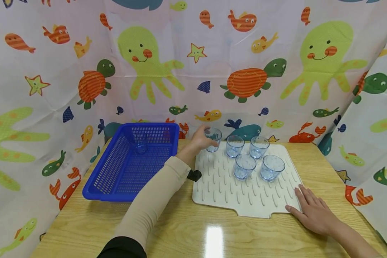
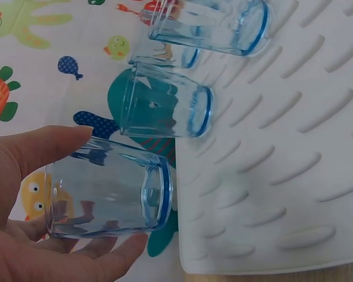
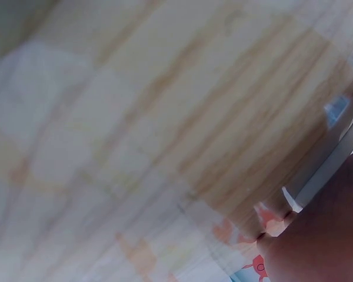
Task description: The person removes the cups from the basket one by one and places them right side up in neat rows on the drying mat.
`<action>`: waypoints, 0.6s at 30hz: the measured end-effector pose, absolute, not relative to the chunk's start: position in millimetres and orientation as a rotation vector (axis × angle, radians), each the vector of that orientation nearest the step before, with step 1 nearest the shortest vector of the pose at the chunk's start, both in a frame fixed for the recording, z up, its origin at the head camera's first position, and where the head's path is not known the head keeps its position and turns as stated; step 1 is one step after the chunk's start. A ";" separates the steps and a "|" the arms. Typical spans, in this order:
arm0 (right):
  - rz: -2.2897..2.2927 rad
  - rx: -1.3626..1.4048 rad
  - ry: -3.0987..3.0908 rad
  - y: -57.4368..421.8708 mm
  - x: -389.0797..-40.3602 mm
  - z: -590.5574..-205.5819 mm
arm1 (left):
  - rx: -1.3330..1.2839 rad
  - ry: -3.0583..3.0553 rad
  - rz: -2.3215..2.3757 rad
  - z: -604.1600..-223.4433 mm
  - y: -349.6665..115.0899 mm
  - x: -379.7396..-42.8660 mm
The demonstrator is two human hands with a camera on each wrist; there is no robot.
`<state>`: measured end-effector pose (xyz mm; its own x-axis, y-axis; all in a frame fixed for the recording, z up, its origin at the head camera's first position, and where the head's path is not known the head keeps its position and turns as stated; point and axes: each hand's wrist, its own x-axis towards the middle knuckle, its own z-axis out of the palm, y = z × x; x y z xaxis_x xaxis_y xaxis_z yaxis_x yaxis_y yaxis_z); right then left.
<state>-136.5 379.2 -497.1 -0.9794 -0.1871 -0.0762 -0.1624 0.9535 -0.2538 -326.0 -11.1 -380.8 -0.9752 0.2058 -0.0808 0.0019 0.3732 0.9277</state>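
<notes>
My left hand (image 1: 202, 138) grips a clear bluish drinking glass (image 1: 214, 135) around its sides, thumb on one side and fingers on the other. The glass is upright at the back left corner of a white ridged drying mat (image 1: 217, 193). In the left wrist view its base (image 2: 160, 197) is right at the mat's edge. Several matching glasses (image 1: 244, 167) stand upright on the mat to its right. My right hand (image 1: 316, 213) lies flat with fingers extended at the mat's front right edge, holding nothing; the right wrist view catches only part of this hand (image 3: 323, 235).
Left of the mat sits a blue plastic basket (image 1: 91, 188) with one more glass (image 1: 141, 146) at its back. Both are on a wooden table (image 1: 177, 222). A curtain (image 1: 196, 86) printed with sea animals hangs behind and at both sides.
</notes>
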 end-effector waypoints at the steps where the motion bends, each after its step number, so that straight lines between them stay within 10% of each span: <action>1: -0.378 -0.270 3.007 379.4 -136.6 -497.4 | 0.178 2.452 1.649 -382.0 -11.0 -326.4; 18: -0.404 -0.265 3.002 382.8 -138.0 -504.8 | -0.015 2.517 1.592 -402.8 -7.0 -338.4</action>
<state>-138.0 382.8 -504.8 -0.9798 -0.1850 -0.0764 -0.1582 0.9496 -0.2706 -338.4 -7.0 -402.8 -0.9866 0.0787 -0.1426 -0.0951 0.4325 0.8966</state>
